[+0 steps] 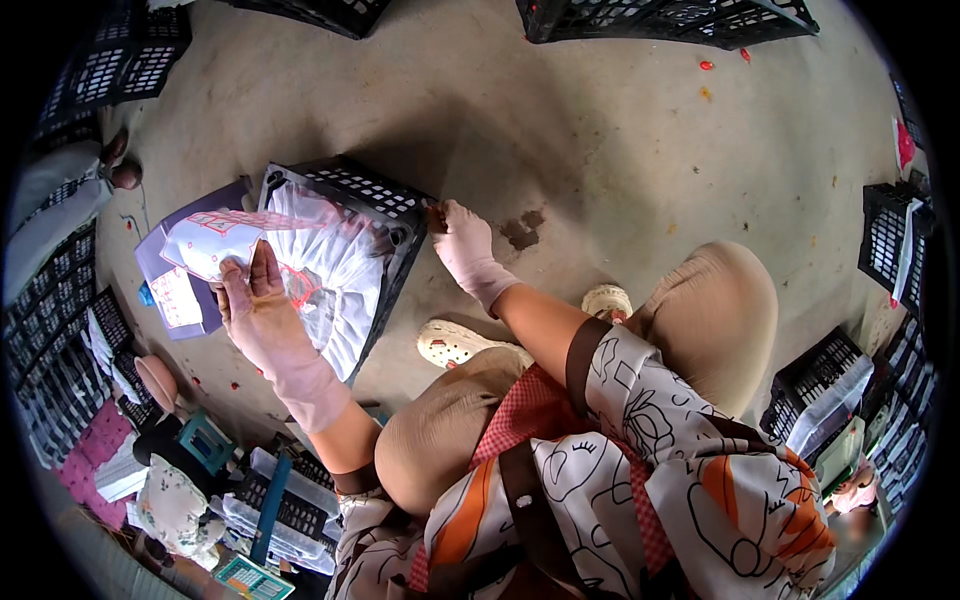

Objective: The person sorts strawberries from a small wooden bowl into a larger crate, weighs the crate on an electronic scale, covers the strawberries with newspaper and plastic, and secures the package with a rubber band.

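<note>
My left hand [255, 307], in a stained pale pink glove, grips a white sheet with red printing [210, 244]. The sheet is bent, and part of it stretches over the black plastic crate [367, 187]. At the crate's near right corner, my gloved right hand [465, 244] has its fingers closed on the rim. Lining the crate is a white plastic bag [349, 274], gathered in the middle with a red tie [300, 285]. Beyond my left hand is a dark purple box [176, 259] bearing a white label with red writing [176, 298].
Black crates [667, 19] stand at the top, and more crates [56, 285] are stacked along the left. Another crate [896, 240] is at the right. Lower left are a teal stool [206, 446] and a scale with keypad [251, 579]. A person [855, 487] is at lower right.
</note>
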Motion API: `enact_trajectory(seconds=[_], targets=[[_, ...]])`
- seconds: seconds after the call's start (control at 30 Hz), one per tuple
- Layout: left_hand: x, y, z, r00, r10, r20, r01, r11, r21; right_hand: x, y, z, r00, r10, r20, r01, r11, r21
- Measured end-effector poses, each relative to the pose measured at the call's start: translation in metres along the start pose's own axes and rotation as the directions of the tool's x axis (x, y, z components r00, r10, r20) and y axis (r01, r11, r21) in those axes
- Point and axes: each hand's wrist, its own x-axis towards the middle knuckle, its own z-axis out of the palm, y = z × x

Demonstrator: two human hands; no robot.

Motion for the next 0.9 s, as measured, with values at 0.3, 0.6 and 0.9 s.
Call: enact_trajectory(seconds=[0.3,0.6,0.9], targets=[[-0.003,-0.001,0.0,1.0,0.003,-0.008,-0.003,1.0,0.021,-0.005,0.004,0.005,0.986,-0.169,0.018,0.169,0.981,-0.097],[-0.004,0.002,0.001,1.0,0.001,0.001,-0.001,1.0,0.004,-0.018,0.011,-0.007,0.955,-0.291,0.05,0.275,0.938,0.213],[-0.003,0.001,-0.005,0.999,0.011,0.037,-0.01,0.999,-0.032,-0.004,0.025,0.002,0.98,0.195,-0.039,-0.181,0.958,0.224]])
